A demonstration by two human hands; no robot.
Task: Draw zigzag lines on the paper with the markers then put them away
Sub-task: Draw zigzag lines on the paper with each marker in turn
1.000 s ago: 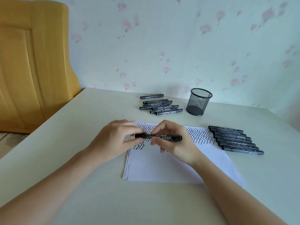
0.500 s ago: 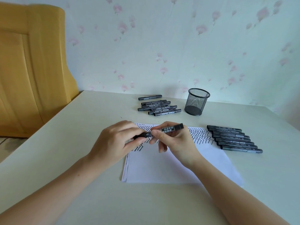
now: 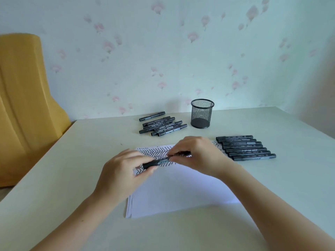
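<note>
1. The black plastic marker with a pale printed label (image 3: 157, 162) is held level just above the top band of the white paper stack (image 3: 181, 192), over the black zigzag rows (image 3: 154, 153) already drawn there.
2. The left hand (image 3: 125, 176) pinches the marker's left end between thumb and fingers; the right hand (image 3: 197, 156) curls round its right end, fingers closed on the barrel.
3. Compared with 0.5 s ago, the marker has swung from a tilt with its right end raised to nearly flat, and the right hand now covers the end that stood clear. I judge this to be capping or uncapping; motion blur hides the cap seam, so I cannot tell which.
4. If it is capping, this marker is ready to be put away; several rows are drawn, but most of the sheet is blank.
5. Right of the paper, 7 black markers lie in a neat parallel row (image 3: 244, 147), its near end touching the paper's top right corner.
6. Beyond the paper lies a loose pile of black markers (image 3: 161, 125), and right of that pile stands the black wire-mesh pen cup (image 3: 202, 113), upright and holding no markers.
7. All rest on a pale cream worktop (image 3: 72, 160). Behind it is light wallpaper with pink flowers (image 3: 126, 60); left of the worktop stands a yellow wooden panel (image 3: 23, 96).
</note>
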